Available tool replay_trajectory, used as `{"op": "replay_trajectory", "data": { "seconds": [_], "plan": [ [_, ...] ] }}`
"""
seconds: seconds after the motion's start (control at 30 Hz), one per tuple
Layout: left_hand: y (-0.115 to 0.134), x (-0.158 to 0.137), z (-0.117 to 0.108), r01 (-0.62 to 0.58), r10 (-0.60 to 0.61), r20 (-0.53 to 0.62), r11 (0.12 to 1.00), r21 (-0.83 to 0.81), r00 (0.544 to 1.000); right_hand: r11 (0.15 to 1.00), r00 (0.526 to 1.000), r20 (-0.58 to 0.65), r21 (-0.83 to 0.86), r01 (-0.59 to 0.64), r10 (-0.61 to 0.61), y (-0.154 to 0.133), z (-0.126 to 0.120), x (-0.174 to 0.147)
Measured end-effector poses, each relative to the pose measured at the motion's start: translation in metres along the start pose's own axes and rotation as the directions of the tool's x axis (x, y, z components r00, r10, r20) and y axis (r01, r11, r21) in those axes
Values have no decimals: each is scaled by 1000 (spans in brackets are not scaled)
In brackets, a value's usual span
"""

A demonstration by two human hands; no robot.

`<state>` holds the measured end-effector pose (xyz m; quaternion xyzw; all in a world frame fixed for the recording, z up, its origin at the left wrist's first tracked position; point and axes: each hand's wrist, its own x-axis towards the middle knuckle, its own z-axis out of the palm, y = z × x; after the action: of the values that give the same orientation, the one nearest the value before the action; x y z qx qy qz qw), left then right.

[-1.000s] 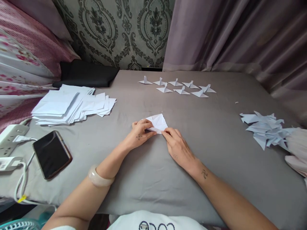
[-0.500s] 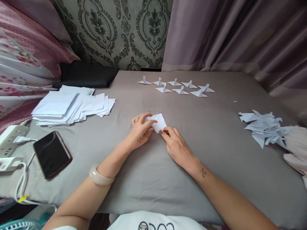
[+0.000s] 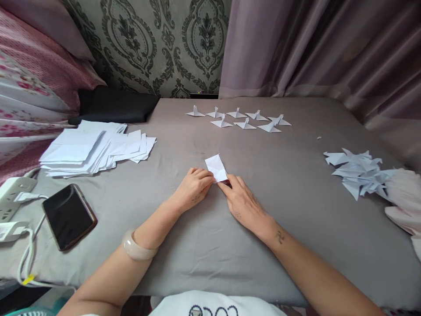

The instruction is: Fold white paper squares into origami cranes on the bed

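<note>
A small folded square of white paper (image 3: pixel 216 166) lies at the middle of the cloth-covered table (image 3: pixel 263 175), creased across its face. My left hand (image 3: pixel 196 185) pinches its lower left edge, fingers curled together. My right hand (image 3: pixel 241 197) grips the lower right corner between thumb and fingertips. Farther back, several folded paper cranes (image 3: pixel 245 124) stand in two rows. To the right lies a heap of flatter folded paper pieces (image 3: pixel 360 171).
At the left lies a stack of white paper sheets (image 3: pixel 72 149), with a black folded item (image 3: pixel 115 105) behind it. A phone (image 3: pixel 69 217) rests near a white power strip (image 3: pixel 11 193) and cables. Bunched pale cloth (image 3: pixel 406 197) sits at the right edge.
My left hand has come down from the paper's upper left side to its lower edge, its fingers closing there. The paper now lies flatter and more exposed. My right hand stays at its corner.
</note>
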<state>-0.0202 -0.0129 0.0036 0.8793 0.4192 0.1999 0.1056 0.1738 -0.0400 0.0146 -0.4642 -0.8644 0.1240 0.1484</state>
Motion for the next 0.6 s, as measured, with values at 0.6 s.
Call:
{"op": "replay_trajectory", "data": {
  "seconds": [0.6],
  "plan": [
    [11,-5,-8,-83,58,143,981,178,988,996,996,63,-60,-61,65,13,-24,-16]
  ]
}}
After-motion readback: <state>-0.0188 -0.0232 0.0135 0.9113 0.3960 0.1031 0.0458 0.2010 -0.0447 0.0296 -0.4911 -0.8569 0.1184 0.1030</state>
